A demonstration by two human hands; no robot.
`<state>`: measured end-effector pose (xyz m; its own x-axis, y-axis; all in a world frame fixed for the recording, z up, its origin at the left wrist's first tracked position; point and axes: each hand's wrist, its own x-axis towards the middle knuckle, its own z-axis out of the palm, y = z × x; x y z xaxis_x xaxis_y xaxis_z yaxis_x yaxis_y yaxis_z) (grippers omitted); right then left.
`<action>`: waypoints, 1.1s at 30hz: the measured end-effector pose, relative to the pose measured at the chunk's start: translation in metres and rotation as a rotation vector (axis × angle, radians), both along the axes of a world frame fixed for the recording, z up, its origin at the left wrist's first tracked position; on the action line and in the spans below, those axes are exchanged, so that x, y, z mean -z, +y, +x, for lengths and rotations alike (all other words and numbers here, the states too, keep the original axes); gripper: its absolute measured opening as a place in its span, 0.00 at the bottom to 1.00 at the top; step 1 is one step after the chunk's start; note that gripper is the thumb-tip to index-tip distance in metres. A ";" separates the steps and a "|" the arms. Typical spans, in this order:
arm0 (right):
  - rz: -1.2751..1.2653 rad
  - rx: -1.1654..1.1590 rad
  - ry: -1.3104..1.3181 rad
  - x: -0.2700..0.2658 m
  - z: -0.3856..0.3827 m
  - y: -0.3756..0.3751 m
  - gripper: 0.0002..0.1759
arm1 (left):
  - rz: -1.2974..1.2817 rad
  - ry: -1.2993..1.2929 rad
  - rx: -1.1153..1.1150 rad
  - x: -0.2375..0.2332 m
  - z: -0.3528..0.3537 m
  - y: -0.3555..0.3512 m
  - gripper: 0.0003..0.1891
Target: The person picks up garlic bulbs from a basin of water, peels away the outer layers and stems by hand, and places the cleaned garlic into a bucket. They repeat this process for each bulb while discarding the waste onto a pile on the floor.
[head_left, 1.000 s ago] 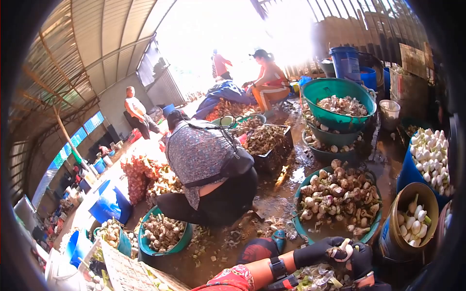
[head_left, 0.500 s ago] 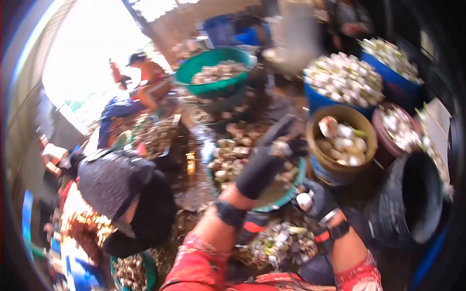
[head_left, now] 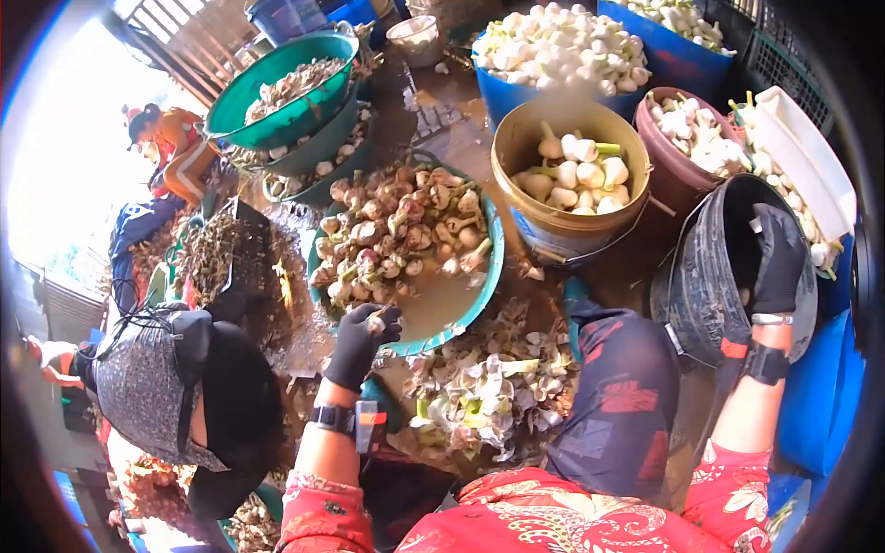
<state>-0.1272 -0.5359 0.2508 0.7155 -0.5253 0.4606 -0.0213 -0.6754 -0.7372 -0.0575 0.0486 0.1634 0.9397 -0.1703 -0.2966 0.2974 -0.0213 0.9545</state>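
Observation:
My left hand (head_left: 364, 343), in a black glove, is closed around a garlic bulb (head_left: 376, 323) that shows only in part. It is at the near left rim of a green basin (head_left: 493, 276) holding unpeeled garlic bulbs (head_left: 401, 226) and murky water. At the right, my gloved right hand (head_left: 779, 263) reaches over the mouth of a tilted dark bucket (head_left: 687, 286), its fingers stretched out. A pale bulb (head_left: 744, 295) shows inside the bucket beside this hand. Garlic peelings (head_left: 489, 387) lie in a heap between my legs.
A yellowish bucket (head_left: 516, 120) of cleaned bulbs stands beyond the basin. Behind it are a blue tub (head_left: 502, 92) and a pink bucket (head_left: 659, 120), both full of garlic. A person in a dark hat (head_left: 147, 387) is close on my left; another person (head_left: 180, 147) sits farther back.
My right hand has moved right to the dark bucket; the white bulb it held no longer shows in it. My left hand has drawn back to the basin's near left rim. The view has shifted.

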 end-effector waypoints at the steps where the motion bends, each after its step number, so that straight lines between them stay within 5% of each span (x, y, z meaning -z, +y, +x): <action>1: 0.183 -0.133 -0.087 -0.006 0.014 0.038 0.15 | 0.044 0.028 0.008 0.009 0.007 0.000 0.15; 2: -0.284 -0.103 -0.049 -0.023 0.021 0.092 0.12 | 0.142 0.029 0.064 0.021 0.015 0.001 0.23; 3: 0.327 -0.271 -0.010 -0.026 0.037 0.134 0.11 | 0.088 0.084 0.057 0.028 0.020 -0.005 0.20; 4: 0.251 -0.385 -0.113 -0.017 0.047 0.168 0.10 | 0.156 0.094 0.085 0.037 0.024 -0.012 0.18; 7: 0.717 -0.640 0.347 0.018 0.077 0.238 0.07 | 0.484 0.006 0.207 0.091 0.044 -0.019 0.15; 8: 0.521 -0.618 0.382 0.025 0.081 0.254 0.08 | 0.693 -0.144 0.267 0.103 0.050 -0.023 0.20; 11: 0.553 -0.705 0.464 0.050 0.095 0.267 0.11 | 0.855 -0.396 0.254 0.141 0.084 -0.038 0.25; 13: 0.530 -0.665 0.687 0.045 0.100 0.263 0.18 | 0.836 -0.272 0.331 0.155 0.110 -0.051 0.31; 15: 0.018 -0.675 0.319 0.054 0.103 0.265 0.21 | 0.978 -0.291 0.430 0.176 0.132 -0.069 0.36; 16: -0.043 -0.655 0.427 0.051 0.103 0.268 0.22 | 1.070 -0.256 0.448 0.185 0.140 -0.079 0.37; 21: 0.166 -0.704 0.545 0.043 0.111 0.274 0.21 | 1.156 -0.147 0.453 0.240 0.155 -0.089 0.31; 24: 0.407 -0.699 0.471 0.053 0.112 0.277 0.17 | 0.659 -0.144 0.240 0.279 0.141 -0.068 0.29; 25: 0.412 -0.705 0.463 0.051 0.111 0.278 0.17 | 0.668 -0.147 0.236 0.259 0.135 -0.067 0.29; 27: 0.460 -0.698 0.557 0.045 0.109 0.281 0.17 | -0.154 0.393 -0.019 0.176 0.116 -0.070 0.26; 33: 0.492 -0.803 0.533 0.065 0.102 0.307 0.17 | -0.369 0.193 0.160 0.026 0.068 -0.069 0.33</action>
